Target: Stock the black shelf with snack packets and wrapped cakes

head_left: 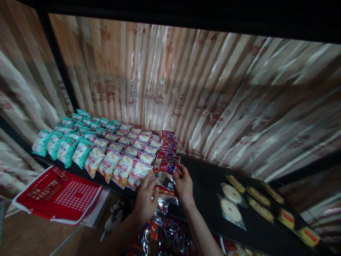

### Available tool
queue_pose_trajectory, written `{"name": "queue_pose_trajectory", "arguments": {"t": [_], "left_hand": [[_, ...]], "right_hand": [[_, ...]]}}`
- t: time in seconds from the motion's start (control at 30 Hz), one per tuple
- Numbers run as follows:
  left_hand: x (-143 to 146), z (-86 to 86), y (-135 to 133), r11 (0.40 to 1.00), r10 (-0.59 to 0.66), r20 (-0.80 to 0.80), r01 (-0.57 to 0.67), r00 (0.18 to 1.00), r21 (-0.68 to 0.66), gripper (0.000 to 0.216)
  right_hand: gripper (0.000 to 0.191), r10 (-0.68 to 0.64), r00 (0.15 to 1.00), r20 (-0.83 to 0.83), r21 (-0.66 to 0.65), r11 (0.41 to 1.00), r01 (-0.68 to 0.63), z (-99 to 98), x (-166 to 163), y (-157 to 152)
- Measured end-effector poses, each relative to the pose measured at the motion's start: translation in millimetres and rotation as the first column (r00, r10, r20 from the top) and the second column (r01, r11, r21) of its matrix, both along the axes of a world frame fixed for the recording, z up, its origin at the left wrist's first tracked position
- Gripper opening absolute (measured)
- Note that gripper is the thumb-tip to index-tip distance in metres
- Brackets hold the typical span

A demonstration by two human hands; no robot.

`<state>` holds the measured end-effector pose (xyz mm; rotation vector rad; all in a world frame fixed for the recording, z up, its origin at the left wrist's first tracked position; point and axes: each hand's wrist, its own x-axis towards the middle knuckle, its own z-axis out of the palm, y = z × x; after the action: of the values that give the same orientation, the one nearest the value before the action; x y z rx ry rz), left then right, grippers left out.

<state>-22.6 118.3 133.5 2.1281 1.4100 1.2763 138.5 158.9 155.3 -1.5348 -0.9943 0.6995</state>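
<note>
A red-and-purple snack packet [167, 174] with a clear lower part stands at the front of a row of similar packets [167, 151] on a black shelf. My right hand [183, 183] pinches its right edge, thumb on the front and fingers behind. My left hand [147, 197] is open at the packet's lower left, fingers stretched toward it and close to a white-and-red snack bag [137, 174]; whether it touches either is unclear. More snack packets [170, 231] lie in a dark heap below the shelf edge, under my hands.
Several rows of teal bags [82, 152] and white-and-red bags fill the shelf's left side. Flat round packs [231, 209] and small yellow packs [259, 209] lie on the black shelf [202, 185] at right. A red basket [61, 195] sits below left. Printed plastic sheeting [165, 81] hangs behind.
</note>
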Motion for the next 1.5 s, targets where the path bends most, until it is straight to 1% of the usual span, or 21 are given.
{"name": "queue_pose_trajectory", "arguments": {"t": [0.1,0.2,0.3,0.4,0.47,0.7,0.8,0.93,1.07,1.17,1.3,1.4,1.5], "left_hand": [[-1.8,-4.4,-2.1,1.000,-0.011,-0.027,0.012,1.000,0.027,0.031],[-3.9,-7.2,-4.3,0.998,-0.014,-0.040,0.016,0.999,0.055,0.030],[-6.5,-9.8,-4.7,0.997,-0.002,-0.067,0.007,0.998,0.074,0.030],[-8.4,-13.0,-3.5,0.994,-0.002,-0.103,0.013,0.995,0.104,0.030],[-8.6,-15.0,-2.5,0.992,-0.010,-0.122,0.025,0.992,0.120,0.030],[-2.3,-15.9,-0.4,0.989,-0.008,-0.167,0.032,0.986,0.146,0.030],[1.1,-15.6,0.7,0.985,0.008,-0.162,0.021,0.987,0.171,0.029],[3.4,-17.2,2.1,0.979,0.015,-0.154,0.017,0.988,0.203,0.030],[5.3,-16.3,2.6,0.977,0.032,-0.164,0.004,0.986,0.213,0.030],[8.2,-14.5,2.6,0.981,0.036,-0.170,-0.003,0.985,0.194,0.030],[11.9,-16.0,3.2,0.986,0.009,-0.186,0.023,0.983,0.167,0.033],[12.5,-17.5,4.1,0.990,-0.012,-0.204,0.040,0.979,0.137,0.034],[12.2,-15.9,4.0,0.995,-0.032,-0.216,0.052,0.976,0.090,0.036]], "right_hand": [[0.050,0.008,0.983,0.183,-0.005,1.000,-0.007,0.6,-2.6,1.9],[0.054,-0.008,0.947,0.320,-0.006,1.000,0.010,2.4,-8.7,4.2],[0.058,0.004,0.914,0.407,0.003,1.000,-0.006,1.5,-14.8,6.5],[0.051,0.017,0.862,0.507,0.044,0.998,-0.046,-2.6,-18.1,7.9],[0.045,0.019,0.815,0.579,0.043,0.998,-0.054,-5.7,-19.0,8.5],[0.044,-0.008,0.683,0.731,-0.006,1.000,0.017,-8.8,-21.2,9.7],[0.043,-0.008,0.631,0.776,-0.022,0.999,0.041,-10.2,-21.8,8.8],[0.042,-0.027,0.600,0.800,-0.019,0.997,0.071,-14.6,-20.9,7.5],[0.040,-0.029,0.550,0.834,0.023,1.000,0.017,-15.3,-19.8,8.1],[0.038,-0.012,0.525,0.851,0.026,1.000,-0.018,-11.9,-20.3,9.5],[0.041,0.024,0.524,0.851,-0.006,0.999,-0.036,-10.7,-20.6,11.7],[0.040,0.051,0.538,0.841,-0.033,0.999,-0.043,-15.2,-19.3,12.7],[0.040,0.049,0.563,0.825,-0.027,0.999,-0.047,-20.6,-18.0,12.5]]}}
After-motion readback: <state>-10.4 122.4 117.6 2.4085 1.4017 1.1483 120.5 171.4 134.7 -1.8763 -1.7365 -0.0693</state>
